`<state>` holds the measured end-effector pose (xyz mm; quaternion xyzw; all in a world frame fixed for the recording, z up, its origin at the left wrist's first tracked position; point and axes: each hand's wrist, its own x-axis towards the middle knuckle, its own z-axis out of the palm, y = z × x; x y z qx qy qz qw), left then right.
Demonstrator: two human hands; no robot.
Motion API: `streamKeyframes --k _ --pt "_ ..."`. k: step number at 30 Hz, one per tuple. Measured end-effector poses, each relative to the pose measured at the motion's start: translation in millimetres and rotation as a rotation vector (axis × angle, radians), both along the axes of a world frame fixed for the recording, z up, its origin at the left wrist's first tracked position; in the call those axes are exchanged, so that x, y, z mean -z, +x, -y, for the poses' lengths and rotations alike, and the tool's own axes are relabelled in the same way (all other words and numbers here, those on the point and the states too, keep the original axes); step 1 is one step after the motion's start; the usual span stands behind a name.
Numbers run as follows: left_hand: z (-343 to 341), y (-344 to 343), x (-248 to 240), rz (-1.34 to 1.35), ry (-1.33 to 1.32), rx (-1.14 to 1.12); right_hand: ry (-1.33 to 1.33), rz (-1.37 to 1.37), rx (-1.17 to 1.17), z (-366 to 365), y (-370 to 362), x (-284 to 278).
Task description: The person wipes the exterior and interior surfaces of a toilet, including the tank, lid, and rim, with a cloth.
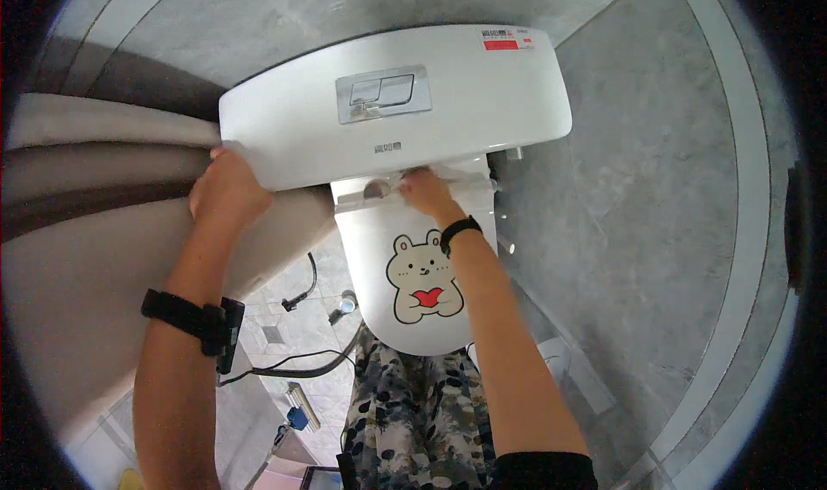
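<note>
Head: white toilet lid, rounded (cartoon bear on it)

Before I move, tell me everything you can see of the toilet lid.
The toilet lid is white, glossy and plastic-looking, with a rounded front. It lies closed in front of the cistern, bearing a cartoon bear that holds a red heart. The right hand is at its back end, contact unclear; the forearm passes over its right side.

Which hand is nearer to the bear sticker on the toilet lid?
Right. The right hand is just beyond the bear sticker, by the hinge end of the toilet lid; the left hand is farther away, at the left end of the cistern.
</note>
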<state>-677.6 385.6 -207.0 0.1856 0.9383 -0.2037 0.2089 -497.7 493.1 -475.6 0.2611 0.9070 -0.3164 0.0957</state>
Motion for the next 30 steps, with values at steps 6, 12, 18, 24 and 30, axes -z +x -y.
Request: streamKeyframes --k 6,12,18,24,30 --pt "-11.1 7.1 -11.2 0.064 0.035 -0.027 0.192 -0.096 0.085 -20.3 33.0 5.5" --pt "2.0 0.0 -3.4 0.014 -0.005 0.024 0.454 -0.004 0.217 -68.2 82.8 7.6" --pt "-4.4 1.1 -13.2 0.072 0.024 0.006 0.216 -0.014 0.814 -107.7 97.1 10.0" --pt "-5.5 3.6 -18.0 0.088 0.030 0.118 0.338 0.146 0.389 -143.3 63.6 38.4" --pt "-22.3 23.3 -25.8 0.093 0.154 0.142 0.530 0.344 0.402 -127.4 87.5 56.0"
